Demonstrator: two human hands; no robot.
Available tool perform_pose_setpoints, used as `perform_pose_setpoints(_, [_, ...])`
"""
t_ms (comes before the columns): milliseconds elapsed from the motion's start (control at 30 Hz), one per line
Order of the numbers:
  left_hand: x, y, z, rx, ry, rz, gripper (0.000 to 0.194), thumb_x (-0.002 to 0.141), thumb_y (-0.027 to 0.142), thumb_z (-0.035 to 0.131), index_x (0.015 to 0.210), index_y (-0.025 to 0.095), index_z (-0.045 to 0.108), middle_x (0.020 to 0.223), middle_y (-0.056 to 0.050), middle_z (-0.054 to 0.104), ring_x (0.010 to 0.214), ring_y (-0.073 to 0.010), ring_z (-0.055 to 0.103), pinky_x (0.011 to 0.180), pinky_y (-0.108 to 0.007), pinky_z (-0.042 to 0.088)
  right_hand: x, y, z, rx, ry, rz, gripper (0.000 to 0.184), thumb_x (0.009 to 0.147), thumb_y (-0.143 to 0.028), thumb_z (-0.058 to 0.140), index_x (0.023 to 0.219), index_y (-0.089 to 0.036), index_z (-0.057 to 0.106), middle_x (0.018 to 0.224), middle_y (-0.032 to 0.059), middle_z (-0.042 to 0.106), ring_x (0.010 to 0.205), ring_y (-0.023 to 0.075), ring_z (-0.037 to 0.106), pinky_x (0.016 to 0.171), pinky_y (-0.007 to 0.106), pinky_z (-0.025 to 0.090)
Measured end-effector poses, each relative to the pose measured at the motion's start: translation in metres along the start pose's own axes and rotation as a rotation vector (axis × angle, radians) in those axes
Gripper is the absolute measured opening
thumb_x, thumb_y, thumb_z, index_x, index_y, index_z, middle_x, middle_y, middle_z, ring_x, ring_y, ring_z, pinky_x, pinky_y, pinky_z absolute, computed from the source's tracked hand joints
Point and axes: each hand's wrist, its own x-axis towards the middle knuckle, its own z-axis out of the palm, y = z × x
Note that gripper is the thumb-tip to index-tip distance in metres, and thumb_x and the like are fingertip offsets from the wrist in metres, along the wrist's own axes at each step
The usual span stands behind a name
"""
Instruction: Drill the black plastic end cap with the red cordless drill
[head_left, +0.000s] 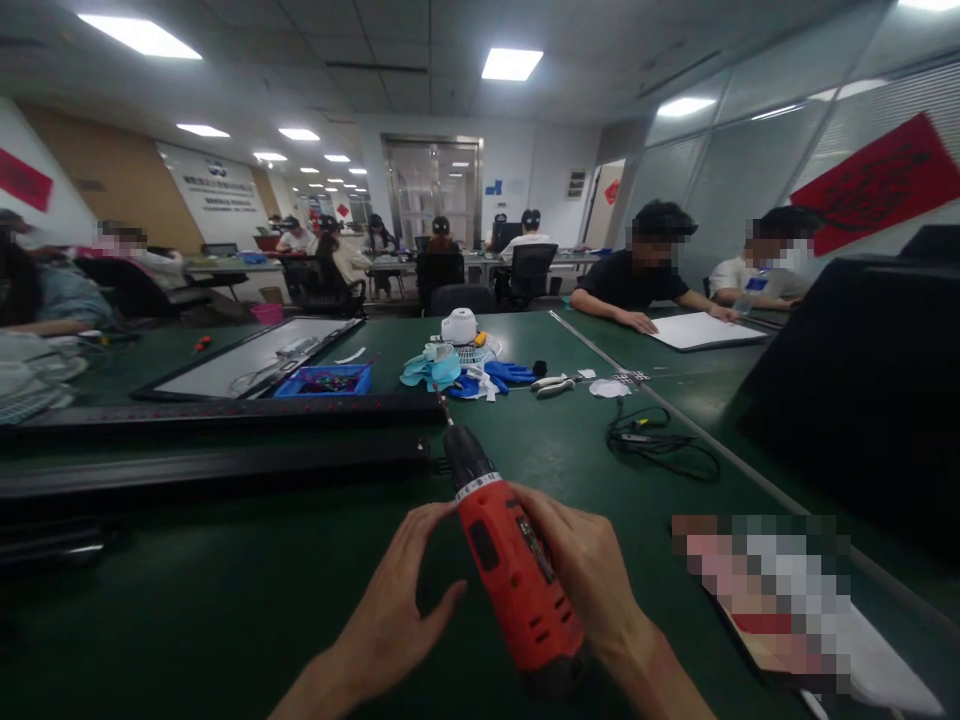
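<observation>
A red and black cordless drill (517,585) lies tilted in front of me, its bit pointing away over the green table (247,590). My right hand (589,560) is wrapped round the drill from the right side; its fingertips are hidden behind the body. On the left, my left hand (397,590) is held with thumb and fingers apart. Its fingertips come close to the drill's collar, and whether they touch it I cannot tell. Just beyond the bit is the end of a long black bar (225,412), with a second black bar (210,465) nearer to me.
Farther back are a blue tray (324,381) of small parts, blue gloves (510,375), pliers (553,385) and a white fan part (459,327). A black cable (660,445) lies to the right, near a large black object (862,400). Across the table a person (637,280) handles a white panel.
</observation>
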Motion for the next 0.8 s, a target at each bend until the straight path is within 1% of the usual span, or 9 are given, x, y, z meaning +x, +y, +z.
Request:
perform_pose_setpoints(100, [-0.012,0.001,0.010,-0.078,-0.070,-0.012,0.059,0.096,0.028,0.060,0.148,0.035,0.035,0.150,-0.007,0.050,0.138,-0.0263,0.050,0.117,-0.051,0.045,-0.001,-0.002,0.014,0.127,0.057,-0.007,0.042,0.083,-0.008,0.056,0.123,-0.018,0.064,0.103,0.0088,0.075,0.083,0.0212,0.073,0.071,0.031,0.057])
perform_pose_setpoints(167, [-0.016,0.000,0.013,-0.102,-0.100,-0.019,0.061,0.094,0.023,0.061,0.148,0.035,0.037,0.148,-0.007,0.051,0.137,-0.0269,0.051,0.117,-0.052,0.045,-0.003,-0.002,0.022,0.227,0.073,0.028,0.027,0.083,-0.010,0.057,0.107,-0.019,0.066,0.089,0.0053,0.073,0.072,0.0180,0.070,0.063,0.027,0.054])
perform_pose_setpoints(267, [-0.016,-0.002,0.013,-0.132,-0.115,-0.053,0.061,0.093,0.019,0.059,0.148,0.035,0.038,0.149,-0.009,0.051,0.137,-0.0281,0.051,0.118,-0.055,0.042,-0.008,0.002,0.030,0.330,0.122,0.111,0.006,0.085,-0.016,0.060,0.087,-0.021,0.062,0.074,0.0009,0.065,0.058,0.0153,0.060,0.053,0.026,0.049])
perform_pose_setpoints(367, [-0.012,-0.002,0.012,-0.172,-0.125,-0.102,0.056,0.096,0.024,0.057,0.148,0.035,0.040,0.148,-0.009,0.052,0.137,-0.0289,0.051,0.118,-0.057,0.041,-0.011,0.007,0.029,0.355,0.168,0.163,0.008,0.086,-0.020,0.066,0.082,-0.023,0.060,0.071,0.0012,0.062,0.057,0.0165,0.058,0.051,0.028,0.048])
perform_pose_setpoints(467, [-0.012,-0.004,0.013,-0.192,-0.121,-0.139,0.056,0.096,0.028,0.059,0.148,0.037,0.042,0.147,-0.008,0.054,0.137,-0.0303,0.053,0.118,-0.058,0.042,-0.010,0.007,0.021,0.307,0.159,0.162,0.012,0.086,-0.020,0.069,0.078,-0.024,0.060,0.068,0.0013,0.061,0.054,0.0168,0.057,0.050,0.029,0.046])
perform_pose_setpoints(533, [-0.012,-0.005,0.013,-0.192,-0.095,-0.144,0.055,0.095,0.029,0.061,0.147,0.037,0.045,0.146,-0.008,0.056,0.135,-0.0313,0.054,0.116,-0.058,0.044,-0.009,0.006,0.017,0.297,0.158,0.151,0.007,0.085,-0.019,0.066,0.082,-0.024,0.063,0.069,0.0019,0.064,0.056,0.0175,0.059,0.050,0.029,0.046])
perform_pose_setpoints(600, [-0.013,-0.007,0.014,-0.193,-0.076,-0.142,0.055,0.093,0.029,0.062,0.146,0.036,0.048,0.145,-0.008,0.057,0.133,-0.0317,0.057,0.114,-0.057,0.047,-0.008,0.006,0.016,0.314,0.152,0.145,0.008,0.085,-0.017,0.066,0.089,-0.024,0.067,0.072,0.0028,0.067,0.058,0.0183,0.062,0.051,0.029,0.048])
perform_pose_setpoints(700, [-0.016,-0.010,0.018,-0.193,-0.054,-0.134,0.058,0.092,0.028,0.063,0.147,0.036,0.047,0.144,-0.009,0.059,0.132,-0.0324,0.057,0.113,-0.057,0.048,-0.010,0.007,0.017,0.330,0.148,0.120,0.018,0.088,-0.016,0.064,0.102,-0.023,0.071,0.082,0.0049,0.072,0.064,0.0198,0.066,0.055,0.030,0.052])
perform_pose_setpoints(800, [-0.022,-0.014,0.024,-0.221,0.000,-0.120,0.059,0.091,0.034,0.064,0.148,0.036,0.045,0.143,-0.010,0.059,0.132,-0.0348,0.057,0.111,-0.059,0.048,-0.014,0.006,0.016,0.244,0.138,0.081,0.037,0.094,-0.019,0.060,0.131,-0.025,0.065,0.102,0.0079,0.075,0.081,0.0228,0.071,0.068,0.032,0.056])
